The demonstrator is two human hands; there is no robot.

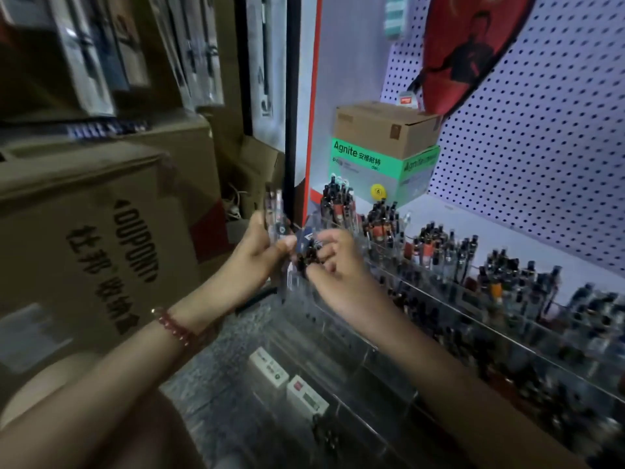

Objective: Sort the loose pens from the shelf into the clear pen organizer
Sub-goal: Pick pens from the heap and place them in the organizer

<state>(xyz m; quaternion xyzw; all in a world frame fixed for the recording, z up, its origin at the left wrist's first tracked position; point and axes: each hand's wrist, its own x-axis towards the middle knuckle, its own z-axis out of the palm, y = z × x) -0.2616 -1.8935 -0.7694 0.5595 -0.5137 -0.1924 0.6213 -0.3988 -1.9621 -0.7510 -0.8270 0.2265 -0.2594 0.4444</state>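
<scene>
Gripping clear-plastic pens (306, 255): left hand (255, 253), right hand (340, 270)

Boxes (101, 231) block the left; packed pens (439, 258) crowd the right; near organizer slots (372, 360) seem free.

Left grip (258, 247) holds clear pens (274, 211); right grip (338, 265) pinches dark pens (307, 257) beside organizer (449, 319).

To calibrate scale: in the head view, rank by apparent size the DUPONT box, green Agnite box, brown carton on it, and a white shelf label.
1. DUPONT box, though it is nearest the camera.
2-3. green Agnite box and brown carton: look alike, unranked.
4. white shelf label.
</scene>
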